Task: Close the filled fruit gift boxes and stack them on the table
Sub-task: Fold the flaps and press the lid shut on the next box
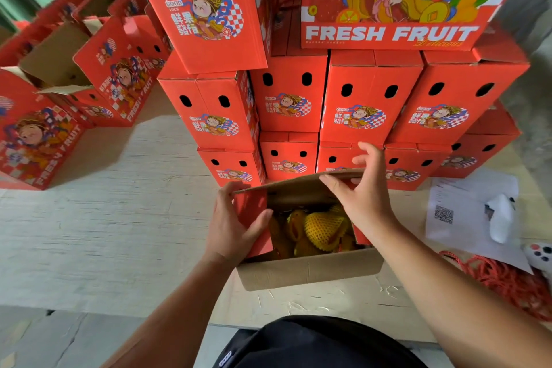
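An open red fruit gift box (pixel 310 269) sits on the table right in front of me, its brown near flap folded outward. Inside lie fruits in yellow foam netting (pixel 324 225). My left hand (pixel 231 222) grips the left side flap, thumb inside the box. My right hand (pixel 363 188) holds the far flap (pixel 292 191), thumb under its edge and fingers over the top, tilting it over the fruit. Behind stands a stack of closed red boxes (pixel 370 104), several high.
More red boxes with open flaps (pixel 98 69) stand at the left. To the right lie printed papers with a QR code (pixel 460 218), a white object (pixel 501 218) and a heap of red cords (pixel 507 281). The pale tabletop (pixel 113 218) spreads left of the box.
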`<state>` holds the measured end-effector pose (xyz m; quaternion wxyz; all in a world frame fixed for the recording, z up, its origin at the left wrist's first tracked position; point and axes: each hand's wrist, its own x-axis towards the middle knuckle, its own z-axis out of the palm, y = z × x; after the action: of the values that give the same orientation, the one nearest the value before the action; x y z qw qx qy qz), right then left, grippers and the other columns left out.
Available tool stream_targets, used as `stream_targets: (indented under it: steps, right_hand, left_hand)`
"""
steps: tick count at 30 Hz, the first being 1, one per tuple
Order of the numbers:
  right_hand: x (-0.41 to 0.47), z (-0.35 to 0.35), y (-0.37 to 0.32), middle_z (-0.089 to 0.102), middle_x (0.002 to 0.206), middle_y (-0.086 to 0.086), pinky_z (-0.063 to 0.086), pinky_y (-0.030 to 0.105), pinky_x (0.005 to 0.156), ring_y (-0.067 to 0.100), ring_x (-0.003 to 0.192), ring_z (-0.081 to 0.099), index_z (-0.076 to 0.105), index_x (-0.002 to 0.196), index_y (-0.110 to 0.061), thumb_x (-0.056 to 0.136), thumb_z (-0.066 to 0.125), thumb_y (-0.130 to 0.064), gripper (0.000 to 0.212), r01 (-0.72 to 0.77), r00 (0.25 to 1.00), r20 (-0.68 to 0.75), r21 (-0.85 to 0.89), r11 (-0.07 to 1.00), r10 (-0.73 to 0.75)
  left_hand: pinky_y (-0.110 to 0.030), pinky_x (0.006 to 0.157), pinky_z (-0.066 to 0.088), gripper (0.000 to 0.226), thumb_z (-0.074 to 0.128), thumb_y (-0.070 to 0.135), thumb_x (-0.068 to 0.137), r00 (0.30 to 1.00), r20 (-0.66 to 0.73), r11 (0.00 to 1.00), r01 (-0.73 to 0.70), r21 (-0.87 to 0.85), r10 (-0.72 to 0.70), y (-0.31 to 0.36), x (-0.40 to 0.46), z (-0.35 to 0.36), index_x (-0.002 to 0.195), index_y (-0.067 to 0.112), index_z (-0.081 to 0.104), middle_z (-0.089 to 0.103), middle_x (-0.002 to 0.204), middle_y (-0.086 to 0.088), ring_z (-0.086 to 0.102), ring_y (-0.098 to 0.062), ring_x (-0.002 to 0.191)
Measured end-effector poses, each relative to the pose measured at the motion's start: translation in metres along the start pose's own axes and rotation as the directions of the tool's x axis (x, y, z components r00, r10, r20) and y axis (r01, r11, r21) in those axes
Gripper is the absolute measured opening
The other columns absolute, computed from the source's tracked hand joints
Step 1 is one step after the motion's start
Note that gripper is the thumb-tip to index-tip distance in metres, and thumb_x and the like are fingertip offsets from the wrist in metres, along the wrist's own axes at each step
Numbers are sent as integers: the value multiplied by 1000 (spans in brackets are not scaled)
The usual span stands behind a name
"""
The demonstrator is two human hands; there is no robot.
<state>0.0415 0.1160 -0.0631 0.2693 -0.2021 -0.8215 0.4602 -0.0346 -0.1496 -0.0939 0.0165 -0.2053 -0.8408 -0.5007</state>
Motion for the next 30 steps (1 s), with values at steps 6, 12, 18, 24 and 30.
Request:
stream_targets:
  steps: [6,12,18,24,30]
  right_hand:
    - [-31,-25,31,45,154,2,34,38,120,15,146,39,53,148,-15,101,49,-60,65,207,957,224,-92,974,-182]
    - [-16,-52,38,53,150,-10,40,33,113,10,139,47,67,137,-27,77,63,-71,74,233,894,435,-240,942,-110]
    - [21,-52,27,16,168,-17,23,39,123,10,155,11,17,164,-37,76,52,-86,107,422,658,751,-416,806,44]
    - [29,-42,21,68,133,-4,58,41,82,26,110,68,38,156,-34,101,54,-54,60,367,849,520,-451,813,-94]
    - [1,-29,31,30,161,-4,28,48,121,22,146,25,20,164,-29,69,34,-104,121,523,706,707,-467,713,-55]
  left_hand:
    - [-47,94,53,50,58,63,94,995,-8,994,-99,-47,99,-13,-5,-7,107,17,70,70,121,15,65,-18,119]
    - [-41,111,40,85,53,87,80,937,342,919,-188,347,63,-7,14,-19,147,35,54,48,153,18,41,-18,136]
    - [-47,110,41,89,49,87,85,849,523,781,-380,496,81,-2,32,-23,156,34,44,49,151,7,42,-22,136]
    - [-42,76,58,52,50,60,97,917,374,747,-345,568,140,22,46,-15,143,35,55,72,123,5,73,-27,99]
    - [-47,113,34,116,32,103,73,844,524,652,-462,601,115,19,20,8,163,30,28,47,148,0,46,-28,132]
